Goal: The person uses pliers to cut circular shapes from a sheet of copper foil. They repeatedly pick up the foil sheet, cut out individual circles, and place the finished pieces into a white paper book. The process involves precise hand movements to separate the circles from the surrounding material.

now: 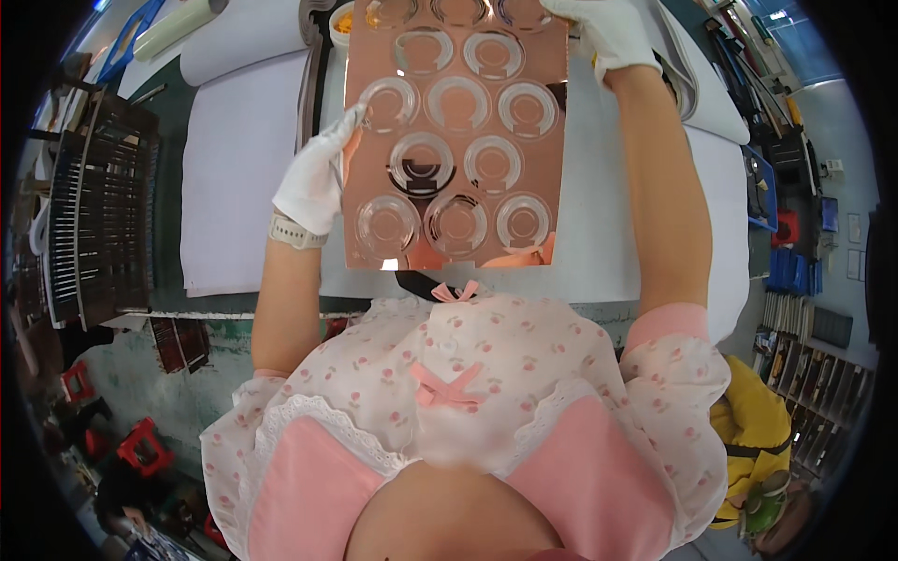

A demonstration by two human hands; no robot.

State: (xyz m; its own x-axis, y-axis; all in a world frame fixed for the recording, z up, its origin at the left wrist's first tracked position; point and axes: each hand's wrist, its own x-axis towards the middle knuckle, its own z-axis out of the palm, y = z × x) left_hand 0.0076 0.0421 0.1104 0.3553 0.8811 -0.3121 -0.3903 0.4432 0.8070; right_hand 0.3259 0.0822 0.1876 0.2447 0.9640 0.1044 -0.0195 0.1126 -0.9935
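Seemingly being inspected, the sheet (458, 140) is edge-held by left hand (316, 178) and right hand (617, 35) (grips closed); steadiness is needed next.

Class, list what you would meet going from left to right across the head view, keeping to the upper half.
Dark slatted rack → white paper sheets → white-gloved left hand → shiny copper-coloured sheet with clear rings → white-gloved right hand → blue tray

A rectangular, mirror-like, copper-coloured sheet (456, 136) bearing staggered rows of translucent ring shapes (493, 142) is held raised above the surface (168, 201), its lower edge near the surface's front edge.
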